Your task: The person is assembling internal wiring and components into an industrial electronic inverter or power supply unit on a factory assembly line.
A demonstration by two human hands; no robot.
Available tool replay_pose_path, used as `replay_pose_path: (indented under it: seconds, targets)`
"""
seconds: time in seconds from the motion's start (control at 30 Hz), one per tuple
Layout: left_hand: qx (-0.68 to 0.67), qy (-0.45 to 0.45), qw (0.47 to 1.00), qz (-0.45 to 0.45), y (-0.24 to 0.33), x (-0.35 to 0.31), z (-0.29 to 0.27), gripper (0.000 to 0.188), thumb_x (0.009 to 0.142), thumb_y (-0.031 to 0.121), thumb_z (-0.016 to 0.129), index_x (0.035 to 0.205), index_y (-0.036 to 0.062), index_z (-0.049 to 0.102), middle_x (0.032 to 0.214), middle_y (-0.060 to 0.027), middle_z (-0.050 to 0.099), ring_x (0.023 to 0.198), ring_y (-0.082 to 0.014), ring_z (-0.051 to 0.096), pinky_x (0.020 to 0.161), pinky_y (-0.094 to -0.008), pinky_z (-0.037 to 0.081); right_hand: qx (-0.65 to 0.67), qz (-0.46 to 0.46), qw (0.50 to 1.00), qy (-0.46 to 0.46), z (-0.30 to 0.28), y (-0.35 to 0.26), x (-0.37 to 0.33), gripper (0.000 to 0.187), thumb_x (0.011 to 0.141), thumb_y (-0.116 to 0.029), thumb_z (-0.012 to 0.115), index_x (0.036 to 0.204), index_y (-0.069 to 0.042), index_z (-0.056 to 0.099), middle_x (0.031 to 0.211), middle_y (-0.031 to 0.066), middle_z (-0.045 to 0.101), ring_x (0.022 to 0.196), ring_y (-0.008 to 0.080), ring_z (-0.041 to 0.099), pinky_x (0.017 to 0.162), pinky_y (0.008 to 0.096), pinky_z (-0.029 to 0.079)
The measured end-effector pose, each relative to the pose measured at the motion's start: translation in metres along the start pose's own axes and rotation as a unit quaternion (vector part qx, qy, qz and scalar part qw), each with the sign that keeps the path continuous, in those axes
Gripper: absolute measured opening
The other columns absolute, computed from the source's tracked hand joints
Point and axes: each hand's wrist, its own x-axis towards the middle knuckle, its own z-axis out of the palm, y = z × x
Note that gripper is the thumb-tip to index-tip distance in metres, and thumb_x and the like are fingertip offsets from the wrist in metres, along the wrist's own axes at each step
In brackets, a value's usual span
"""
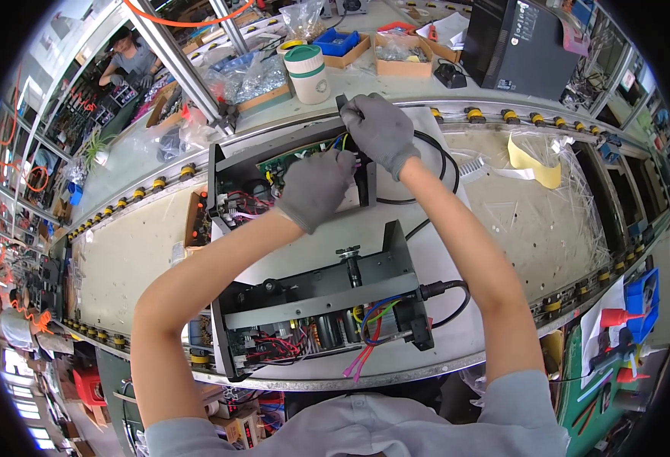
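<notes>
Two black open metal chassis lie on the white board in front of me. Over the right end of the far chassis [232, 169], both grey-gloved hands work close together. My left hand [316, 189] is closed, fingertips beside yellow and blue wires [342, 141] and a green circuit board [278, 163]; its grip is hidden. My right hand [381, 131] is closed at the chassis's far right corner, and what it grips cannot be made out. A black cable [447, 156] loops out beside it. The near chassis [316, 298] holds red, blue and green wires, with a black power cord [450, 286] at its right end.
Roller tracks [508, 116] run along both sides of the work surface. Behind stand a white jar with a green lid [307, 74], parts boxes [403, 59] and a black case [511, 49]. Yellow paper [533, 164] lies to the right. Another person [131, 59] sits at far left.
</notes>
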Motion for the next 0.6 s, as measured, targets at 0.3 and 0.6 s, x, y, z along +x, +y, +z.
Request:
replay_pose_path:
  seconds: [0.3, 0.6]
  targets:
    - [0.065, -0.021, 0.954, 0.293, -0.068, -0.035, -0.06, 0.042, 0.078, 0.006, 0.063, 0.119, 0.0185, 0.062, 0.118, -0.0054, 0.062, 0.091, -0.0227, 0.066, 0.07, -0.0322, 0.056, 0.017, -0.033, 0.999, -0.017, 0.0, 0.003, 0.0, 0.021, 0.092, -0.031, 0.056, 0.1, -0.015, 0.068, 0.099, 0.0101, 0.066, 0.093, 0.0323, 0.064, 0.079, 0.0411, 0.051]
    - [0.036, -0.02, 0.943, 0.331, -0.07, -0.022, -0.038, 0.04, 0.076, 0.011, 0.065, 0.116, 0.0172, 0.063, 0.122, 0.0012, 0.059, 0.092, -0.0178, 0.063, 0.073, -0.0313, 0.055, 0.03, -0.035, 0.999, -0.007, 0.0, 0.008, 0.001, 0.021, 0.091, -0.031, 0.058, 0.1, -0.015, 0.069, 0.099, 0.0092, 0.066, 0.092, 0.0314, 0.064, 0.079, 0.0398, 0.051]
